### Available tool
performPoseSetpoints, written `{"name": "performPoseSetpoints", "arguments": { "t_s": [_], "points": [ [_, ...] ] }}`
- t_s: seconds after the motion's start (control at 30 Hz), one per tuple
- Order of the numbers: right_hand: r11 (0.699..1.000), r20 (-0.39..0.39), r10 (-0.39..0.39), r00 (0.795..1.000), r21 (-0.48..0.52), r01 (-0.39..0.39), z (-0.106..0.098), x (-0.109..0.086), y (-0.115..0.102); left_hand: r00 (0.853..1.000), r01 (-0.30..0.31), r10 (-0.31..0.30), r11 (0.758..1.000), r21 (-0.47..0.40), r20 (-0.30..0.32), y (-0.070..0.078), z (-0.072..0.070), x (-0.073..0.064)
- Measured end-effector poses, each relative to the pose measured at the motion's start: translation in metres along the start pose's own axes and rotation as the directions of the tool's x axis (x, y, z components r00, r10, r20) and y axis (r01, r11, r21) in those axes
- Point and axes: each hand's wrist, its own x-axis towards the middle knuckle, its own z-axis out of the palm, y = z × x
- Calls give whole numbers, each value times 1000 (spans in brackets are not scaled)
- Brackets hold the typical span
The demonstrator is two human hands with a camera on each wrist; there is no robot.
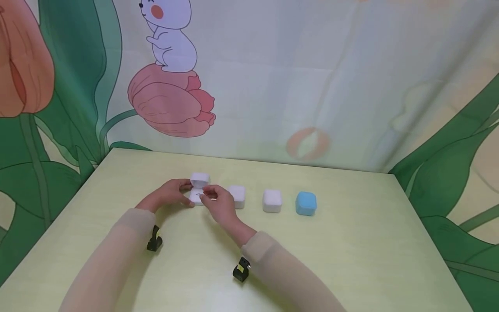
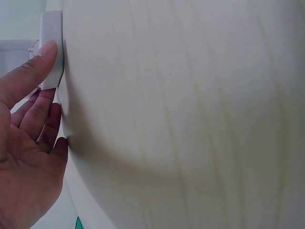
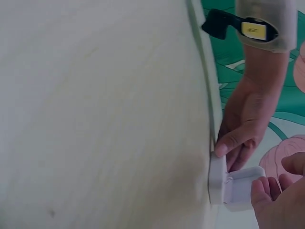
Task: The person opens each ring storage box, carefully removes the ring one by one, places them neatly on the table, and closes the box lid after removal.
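Observation:
A small white ring box (image 1: 196, 200) lies on the table with its lid (image 1: 200, 179) raised. My left hand (image 1: 171, 193) holds the base from the left, thumb on its near edge and fingers behind. A sparkling ring (image 3: 229, 177) stands up from the base inside the box. From the right, my right hand (image 1: 222, 206) reaches to the box. Its fingertips (image 3: 259, 191) are beside the raised lid in the right wrist view, slightly bent, with the thumb apart and nothing visible between them.
Two closed white boxes (image 1: 272, 200) and a closed light blue box (image 1: 306, 203) stand in a row to the right. The pale wooden table (image 1: 351, 251) ends at a printed curtain (image 1: 273, 86) behind. A black wrist camera (image 1: 241, 270) hangs by the right sleeve.

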Motion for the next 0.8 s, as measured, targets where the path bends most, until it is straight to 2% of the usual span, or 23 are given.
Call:
{"name": "performPoseSetpoints", "arguments": {
  "t_s": [0.27, 0.5, 0.8],
  "points": [
    [995, -7, 23, 1000, -101, -24, 11, 5, 3, 1000, 4, -4, 999, -33, 5, -2, -2, -3],
    [983, -6, 84, 996, -161, -83, 16, 10, 4, 1000, -3, 3, 999, -35, 8, -2, -2, -3],
    [970, -16, 49, 999, -237, -51, 18, 15, 8, 1000, 17, -16, 997, -69, 9, 1, -2, -3]
  ]
}}
